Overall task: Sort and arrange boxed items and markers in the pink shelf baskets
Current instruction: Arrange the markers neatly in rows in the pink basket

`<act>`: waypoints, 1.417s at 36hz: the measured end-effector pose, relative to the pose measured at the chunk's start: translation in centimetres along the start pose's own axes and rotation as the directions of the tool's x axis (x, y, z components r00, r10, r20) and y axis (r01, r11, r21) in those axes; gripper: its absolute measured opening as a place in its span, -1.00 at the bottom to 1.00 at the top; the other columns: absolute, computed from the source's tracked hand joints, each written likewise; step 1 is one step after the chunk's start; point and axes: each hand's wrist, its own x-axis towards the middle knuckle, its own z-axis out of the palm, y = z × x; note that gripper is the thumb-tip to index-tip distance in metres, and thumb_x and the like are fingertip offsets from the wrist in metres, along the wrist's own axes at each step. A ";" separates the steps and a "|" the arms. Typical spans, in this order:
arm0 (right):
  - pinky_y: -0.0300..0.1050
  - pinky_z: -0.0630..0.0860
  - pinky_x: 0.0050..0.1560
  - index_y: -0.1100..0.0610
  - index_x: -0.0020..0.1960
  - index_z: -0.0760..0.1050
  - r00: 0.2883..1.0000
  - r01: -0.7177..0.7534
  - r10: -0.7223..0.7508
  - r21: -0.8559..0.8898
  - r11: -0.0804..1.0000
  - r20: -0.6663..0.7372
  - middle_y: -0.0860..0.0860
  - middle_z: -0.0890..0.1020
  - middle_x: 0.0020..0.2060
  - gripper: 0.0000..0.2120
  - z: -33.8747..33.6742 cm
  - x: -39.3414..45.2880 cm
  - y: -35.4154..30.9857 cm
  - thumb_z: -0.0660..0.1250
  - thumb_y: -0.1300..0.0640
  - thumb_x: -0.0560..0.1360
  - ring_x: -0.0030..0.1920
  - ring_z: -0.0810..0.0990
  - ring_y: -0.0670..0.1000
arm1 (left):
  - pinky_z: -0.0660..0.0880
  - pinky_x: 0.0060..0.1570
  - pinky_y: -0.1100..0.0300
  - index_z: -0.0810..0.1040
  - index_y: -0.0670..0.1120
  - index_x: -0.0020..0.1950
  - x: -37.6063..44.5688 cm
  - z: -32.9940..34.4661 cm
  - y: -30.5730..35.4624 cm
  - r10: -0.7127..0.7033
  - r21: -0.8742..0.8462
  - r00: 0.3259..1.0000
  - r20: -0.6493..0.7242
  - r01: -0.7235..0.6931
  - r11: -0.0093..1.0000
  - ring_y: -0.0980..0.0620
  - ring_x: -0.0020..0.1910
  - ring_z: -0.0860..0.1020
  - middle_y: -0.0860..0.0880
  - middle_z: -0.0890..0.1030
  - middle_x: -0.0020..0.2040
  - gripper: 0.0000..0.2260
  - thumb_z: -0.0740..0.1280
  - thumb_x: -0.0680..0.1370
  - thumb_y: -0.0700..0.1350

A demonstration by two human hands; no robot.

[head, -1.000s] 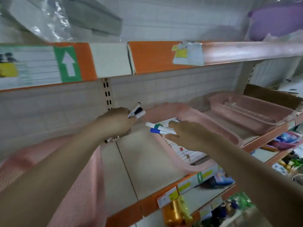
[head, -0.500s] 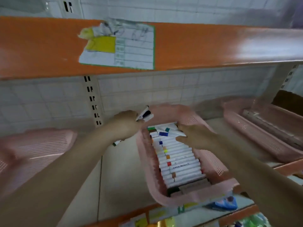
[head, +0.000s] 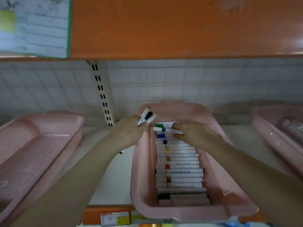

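A pink basket [head: 142, 169] stands in the middle of the shelf, filled with a row of white markers [head: 182, 163] lying crosswise, their bands in several colours. My left hand [head: 129, 131] hovers beside the basket's far left corner, shut on a bunch of white markers with black caps [head: 146, 116]. My right hand [head: 191, 134] is inside the basket at its far end, pinching a white marker with a teal band [head: 161, 129] just above the row.
An empty pink basket [head: 37, 145] sits on the left and another pink basket [head: 277, 138] with pale items on the right. The orange upper shelf edge [head: 180, 28] hangs close overhead. A slotted upright [head: 102, 94] stands at the tiled back wall.
The view has closed in on the middle basket. My right hand has lowered its marker to the far end of the row; the left hand still holds its bunch beside the basket.
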 end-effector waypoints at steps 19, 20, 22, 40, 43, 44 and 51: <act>-0.07 0.50 0.05 -0.07 0.38 0.38 0.994 -0.016 -0.016 -0.286 0.958 -0.110 0.00 0.48 0.22 -0.61 1.3 0.7 0.4 0.11 -0.16 0.62 0.19 0.45 0.08 | 0.32 -0.37 0.19 0.33 -0.04 -0.28 0.7 0.0 -1.1 -0.005 0.003 1.000 -0.026 0.005 1.000 0.05 -0.40 0.37 0.07 0.36 -0.39 -0.68 0.12 0.64 0.02; -0.07 0.50 0.03 -0.07 0.38 0.38 0.994 -0.023 -0.009 -0.290 0.957 -0.107 0.00 0.48 0.22 -0.61 1.3 0.6 0.4 0.11 -0.17 0.61 0.19 0.44 0.08 | 0.31 -0.38 0.19 0.32 -0.06 -0.28 0.6 0.0 -1.1 0.000 0.008 1.000 -0.026 0.000 1.000 0.06 -0.41 0.36 0.06 0.35 -0.38 -0.68 0.12 0.64 0.02; -0.07 0.48 0.01 -0.08 0.37 0.39 0.995 -0.031 0.003 -0.288 0.957 -0.099 -0.02 0.48 0.22 -0.61 1.4 0.7 0.4 0.11 -0.19 0.61 0.20 0.43 0.07 | 0.29 -0.41 0.21 0.39 -0.11 -0.15 0.6 0.1 -1.2 -0.004 0.006 0.999 -0.037 0.004 1.000 0.07 -0.43 0.36 0.04 0.35 -0.39 -0.74 0.12 0.64 0.02; -0.13 0.45 -0.18 0.06 0.28 0.38 0.994 -0.110 0.112 -0.075 0.991 0.021 -0.03 0.57 -0.09 -0.53 0.1 -0.2 -0.2 0.23 -0.24 0.54 -0.10 0.54 0.01 | 0.32 -0.44 0.16 0.42 -0.12 -0.08 0.6 -0.2 -1.9 0.046 0.016 0.999 0.004 -0.046 0.999 0.09 -0.47 0.32 0.04 0.32 -0.38 -0.73 0.10 0.64 0.04; -0.12 0.50 -0.09 0.05 0.30 0.39 0.989 -0.116 0.118 -0.034 0.993 0.086 -0.01 0.58 0.05 -0.49 0.0 -0.6 -0.1 0.28 -0.26 0.50 -0.02 0.55 0.02 | 0.31 -0.36 0.17 0.25 -0.03 -0.28 1.0 0.1 -2.0 0.060 -0.031 0.998 0.018 -0.059 0.998 0.05 -0.43 0.34 -0.01 0.33 -0.37 -0.69 0.14 0.64 0.03; -0.12 0.51 -0.08 0.02 0.31 0.39 0.987 -0.120 0.120 -0.011 0.993 0.111 -0.02 0.57 0.08 -0.47 0.0 -0.9 0.0 0.30 -0.28 0.48 -0.02 0.55 0.01 | 0.32 -0.33 0.16 0.22 -0.05 -0.31 1.1 0.2 -2.2 0.058 -0.042 0.998 0.016 -0.058 0.997 0.04 -0.42 0.36 -0.01 0.34 -0.38 -0.66 0.15 0.63 0.03; -0.17 0.41 -0.17 -0.04 0.21 0.41 0.966 -0.158 0.139 0.072 0.985 0.218 -0.07 0.55 0.01 -0.51 -0.4 -1.6 -0.2 0.37 -0.29 0.42 -0.07 0.51 -0.05 | 0.36 -0.29 0.14 0.24 0.02 -0.32 1.0 0.3 -2.2 0.061 -0.060 0.997 0.038 -0.059 0.996 0.04 -0.39 0.42 0.02 0.37 -0.37 -0.67 0.15 0.63 0.03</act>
